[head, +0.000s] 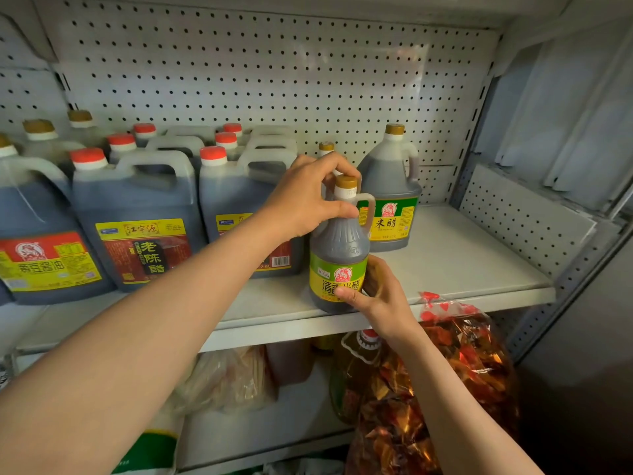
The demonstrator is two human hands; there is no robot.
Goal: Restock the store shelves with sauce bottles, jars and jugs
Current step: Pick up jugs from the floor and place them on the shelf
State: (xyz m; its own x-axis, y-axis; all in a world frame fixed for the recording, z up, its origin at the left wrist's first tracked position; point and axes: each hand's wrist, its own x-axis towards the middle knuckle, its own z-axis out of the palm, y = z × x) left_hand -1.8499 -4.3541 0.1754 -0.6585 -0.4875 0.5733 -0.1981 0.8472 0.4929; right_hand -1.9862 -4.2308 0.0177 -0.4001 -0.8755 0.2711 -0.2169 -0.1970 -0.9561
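Left to right: red-capped dark jugs [137,214] crowd the white shelf [455,258]; the left hand [308,200] grips the neck of a green-labelled vinegar jug [339,248] standing at the shelf's front edge; the right hand [380,296] pinches its base.

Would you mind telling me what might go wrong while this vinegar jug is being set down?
1. The vinegar jug stands at the shelf's front edge; if the left hand and right hand release early, it might tip off.
2. Pushed back carelessly, it could knock the taller jug behind it.
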